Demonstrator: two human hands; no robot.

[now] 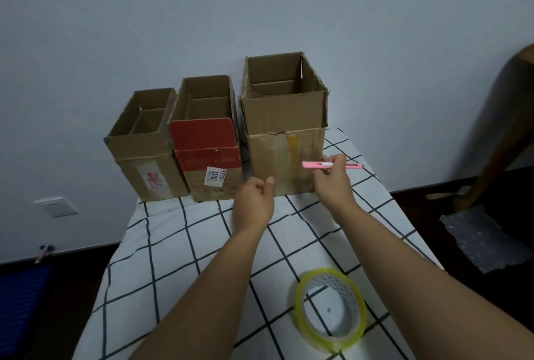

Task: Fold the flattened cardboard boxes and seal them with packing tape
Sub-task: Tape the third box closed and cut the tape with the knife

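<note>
Three open cardboard boxes stand upright in a row against the wall: a small brown box (144,157) at left, a red-fronted box (208,157) in the middle, and a taller brown box (284,128) at right. My right hand (332,183) pinches a pink utility knife (332,165) in front of the tall box's lower right corner. My left hand (255,200) hangs curled, thumb up, just before that box's lower left corner; whether it touches the box I cannot tell. A roll of clear yellowish packing tape (331,320) lies near me on the checked cloth.
The white cloth with a black grid (179,258) covers a narrow surface that ends at the wall. Dark floor lies on both sides. A wooden chair leg (497,151) and a bubble-wrap sheet (485,238) are at right; a wall socket (56,206) is at left.
</note>
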